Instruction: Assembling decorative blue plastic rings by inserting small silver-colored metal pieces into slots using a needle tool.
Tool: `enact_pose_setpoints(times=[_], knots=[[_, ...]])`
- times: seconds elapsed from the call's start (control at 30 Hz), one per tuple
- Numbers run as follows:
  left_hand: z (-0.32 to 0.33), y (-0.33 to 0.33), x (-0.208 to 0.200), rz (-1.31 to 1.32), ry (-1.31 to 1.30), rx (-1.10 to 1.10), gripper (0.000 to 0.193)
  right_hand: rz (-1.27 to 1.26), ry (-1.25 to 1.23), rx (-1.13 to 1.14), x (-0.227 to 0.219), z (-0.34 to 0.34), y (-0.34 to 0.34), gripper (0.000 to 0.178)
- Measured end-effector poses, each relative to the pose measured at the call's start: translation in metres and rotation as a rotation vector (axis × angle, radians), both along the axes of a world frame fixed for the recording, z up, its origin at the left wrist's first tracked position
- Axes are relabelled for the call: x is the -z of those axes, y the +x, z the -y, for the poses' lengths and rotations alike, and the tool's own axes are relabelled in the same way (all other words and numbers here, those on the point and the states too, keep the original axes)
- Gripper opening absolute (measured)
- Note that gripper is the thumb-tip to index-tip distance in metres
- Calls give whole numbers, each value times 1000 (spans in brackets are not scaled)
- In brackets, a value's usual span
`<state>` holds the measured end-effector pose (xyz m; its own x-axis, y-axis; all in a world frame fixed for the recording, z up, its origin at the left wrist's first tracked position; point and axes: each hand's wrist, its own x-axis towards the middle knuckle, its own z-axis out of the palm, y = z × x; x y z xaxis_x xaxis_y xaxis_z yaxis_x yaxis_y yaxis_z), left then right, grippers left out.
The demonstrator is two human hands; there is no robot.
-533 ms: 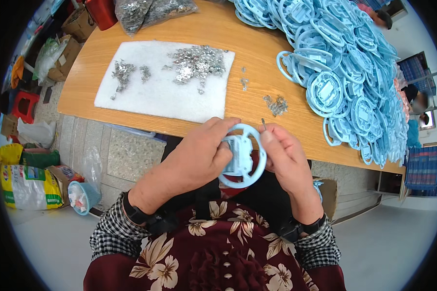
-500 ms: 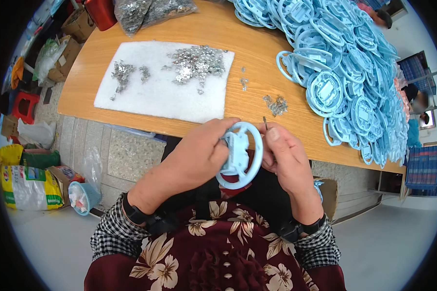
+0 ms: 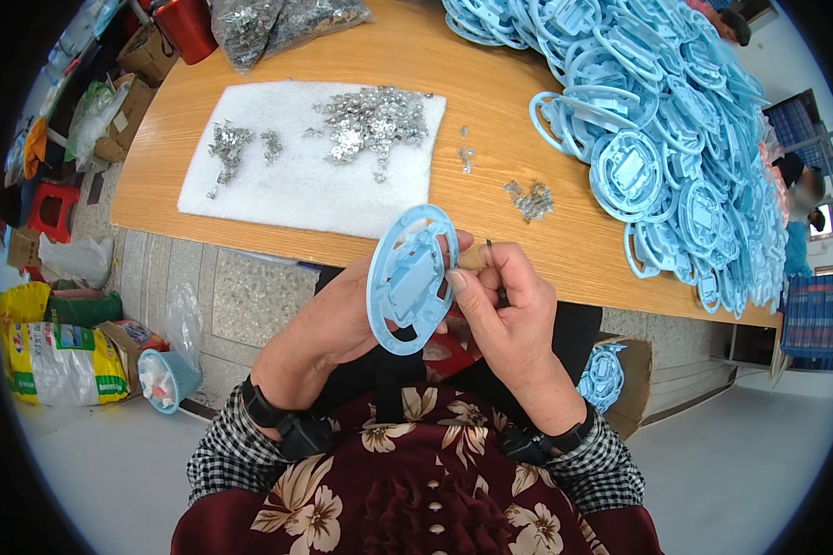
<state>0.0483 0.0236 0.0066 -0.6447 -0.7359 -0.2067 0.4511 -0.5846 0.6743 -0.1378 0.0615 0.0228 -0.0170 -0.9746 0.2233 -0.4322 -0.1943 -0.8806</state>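
Note:
My left hand [image 3: 342, 319] holds a light blue round plastic part [image 3: 409, 277] upright in front of my chest, its ring and square middle block facing me. My right hand [image 3: 504, 310] pinches the part's right edge with thumb and forefinger and also grips a thin dark tool [image 3: 493, 268] that sticks up between the fingers. Both hands hover just in front of the wooden table's [image 3: 491, 55] near edge. A small heap of metal clips [image 3: 530, 199] lies on the table just beyond my right hand.
A white foam pad [image 3: 296, 185] holds piles of small metal pieces [image 3: 370, 120]. A big heap of the same blue plastic parts [image 3: 676, 120] covers the table's right side. On the floor to the left are bags, a red stool [image 3: 51, 208] and a small blue bucket [image 3: 167, 379]. A cardboard box [image 3: 620, 379] stands at right.
The blue part has turned from lying nearly flat to standing upright and has shifted left. My right hand now pinches its right edge.

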Motion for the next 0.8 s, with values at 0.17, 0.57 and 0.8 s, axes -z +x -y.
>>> enact_pose_setpoints(times=[0.17, 0.57, 0.8], knots=[[-5, -1, 1, 76, -18, 11, 64, -11, 13, 16, 6, -2, -1, 14], [-7, -10, 2, 129, -69, 22, 57, 76, 34, 30, 12, -2, -2, 13], [-10, -15, 4, 51, 4, 0, 58, 53, -70, 32, 23, 0, -1, 13]])
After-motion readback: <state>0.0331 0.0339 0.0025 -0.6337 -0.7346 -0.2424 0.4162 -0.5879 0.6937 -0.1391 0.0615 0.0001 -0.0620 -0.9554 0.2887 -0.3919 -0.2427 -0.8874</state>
